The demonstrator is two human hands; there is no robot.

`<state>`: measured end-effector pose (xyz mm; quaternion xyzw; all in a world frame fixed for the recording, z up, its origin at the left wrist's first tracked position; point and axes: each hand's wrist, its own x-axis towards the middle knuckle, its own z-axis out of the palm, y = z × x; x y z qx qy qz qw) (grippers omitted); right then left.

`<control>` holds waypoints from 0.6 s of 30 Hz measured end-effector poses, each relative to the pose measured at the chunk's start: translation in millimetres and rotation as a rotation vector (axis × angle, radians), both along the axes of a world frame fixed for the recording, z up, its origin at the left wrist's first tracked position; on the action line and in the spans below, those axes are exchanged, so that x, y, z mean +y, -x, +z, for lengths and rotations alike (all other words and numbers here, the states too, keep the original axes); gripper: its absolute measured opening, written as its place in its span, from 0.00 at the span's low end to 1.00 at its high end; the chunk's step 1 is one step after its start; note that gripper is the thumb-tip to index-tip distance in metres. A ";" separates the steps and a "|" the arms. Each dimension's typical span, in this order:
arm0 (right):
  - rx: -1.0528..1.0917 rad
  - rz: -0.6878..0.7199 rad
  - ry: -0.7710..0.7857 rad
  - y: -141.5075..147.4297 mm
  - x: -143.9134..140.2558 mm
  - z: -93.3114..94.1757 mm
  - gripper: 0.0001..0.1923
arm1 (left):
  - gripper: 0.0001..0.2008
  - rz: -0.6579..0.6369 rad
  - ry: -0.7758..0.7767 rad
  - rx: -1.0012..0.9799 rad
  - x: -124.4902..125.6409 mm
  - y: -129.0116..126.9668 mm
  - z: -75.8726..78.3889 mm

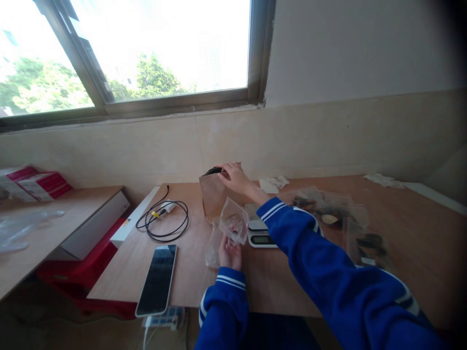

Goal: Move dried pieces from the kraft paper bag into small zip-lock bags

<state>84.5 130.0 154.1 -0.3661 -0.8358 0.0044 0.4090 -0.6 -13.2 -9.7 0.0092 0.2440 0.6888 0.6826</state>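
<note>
1. The right hand (235,177) reaches to the open top of the brown paper bag (213,197), which stands upright at the back of the bench (189,277), just behind the digital scale (260,228). The fingers curl over the bag's rim; whether the grip is pressed on the paper or on something dark inside the mouth cannot be told.
2. The left hand (229,253) holds a small clear plastic pouch (234,221) up in front of the bag, its grip pinching the pouch's lower edge. A second clear pouch (212,248) lies on the bench just beside that hand.
3. To do this well, in my judgement, the pouch's mouth should be held wide and close under the bag's rim, so whatever passes from one to the other has little way to fall.
4. The bag looks light and could tip, so a steady hold at the rim matters.
5. The scale sits near the right sleeve (292,228), which could brush it.
6. Filled clear packets (330,214) lie to the right; a phone (157,279) and coiled cable (164,218) lie to the left, well apart from the hands.
</note>
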 end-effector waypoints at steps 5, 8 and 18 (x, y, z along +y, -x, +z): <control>0.132 -0.041 -0.056 2.9 -41.1 28.0 0.14 | 0.12 0.011 0.014 -0.001 -0.1 -0.4 1.7; 0.107 0.156 0.115 -0.7 -80.4 57.2 0.12 | 0.13 0.002 0.009 -0.021 -0.4 0.2 3.3; -0.640 0.178 0.640 -12.3 -131.0 49.8 0.14 | 0.12 0.010 -0.032 -0.091 -0.2 2.0 1.8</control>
